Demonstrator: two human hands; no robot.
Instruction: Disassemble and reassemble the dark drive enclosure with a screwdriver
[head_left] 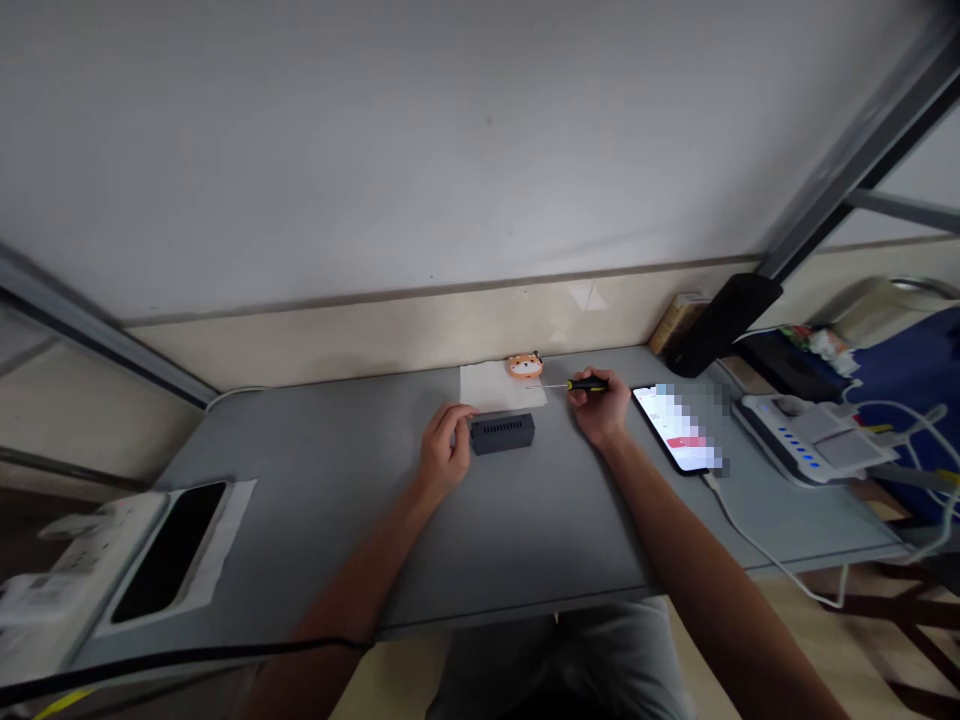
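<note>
A small dark grey box with a row of slots (504, 433) lies on the grey table (390, 520). My left hand (445, 449) rests against its left end, fingers curled on it. My right hand (598, 404) is closed round a black and yellow screwdriver (581, 384), whose thin shaft points left over a white sheet of paper (495, 388). An orange animal-shaped figure (524, 366) sits at the paper's far edge, just beyond the screwdriver's tip.
A lit phone (675, 428) with a white cable lies right of my right hand. Further right are a white power strip (806, 440) and a black lamp-like object (720, 322). A dark phone (169, 548) on white paper and another power strip (67, 575) sit far left.
</note>
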